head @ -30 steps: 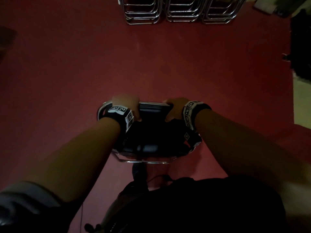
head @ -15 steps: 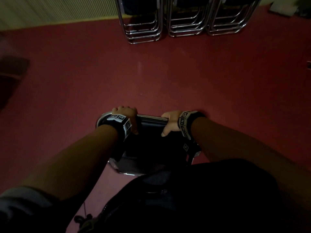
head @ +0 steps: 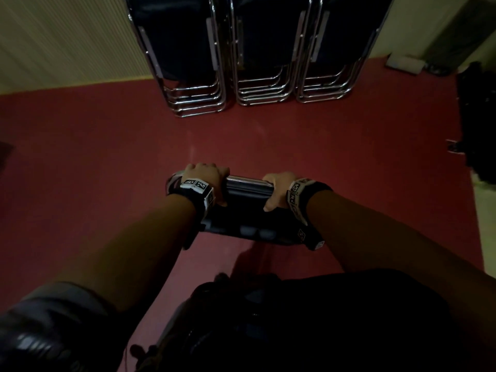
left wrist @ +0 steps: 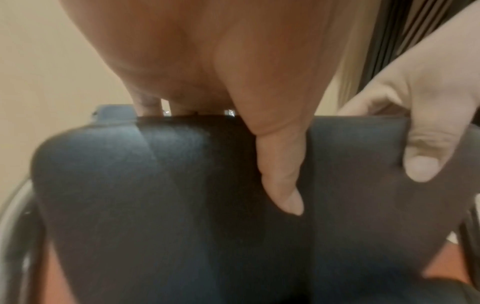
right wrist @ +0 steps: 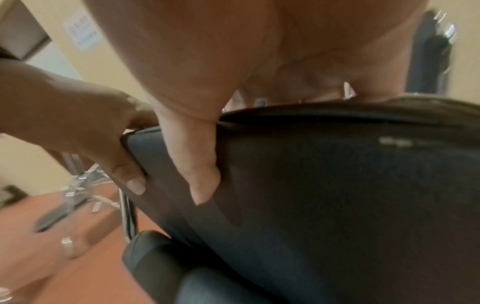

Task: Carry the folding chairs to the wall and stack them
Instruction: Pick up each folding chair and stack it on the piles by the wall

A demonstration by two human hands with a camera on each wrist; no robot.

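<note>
My left hand (head: 205, 181) and right hand (head: 277, 190) clenched the folded black padded, chrome-framed chair (head: 248, 208); its hidden legs risked snagging the stacked chrome-framed chairs (head: 257, 63) ahead.

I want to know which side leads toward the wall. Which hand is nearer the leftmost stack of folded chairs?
Left. The left hand grips the carried chair almost straight below the leftmost stack; the right hand grips the same top edge farther right, below the middle stack.
</note>
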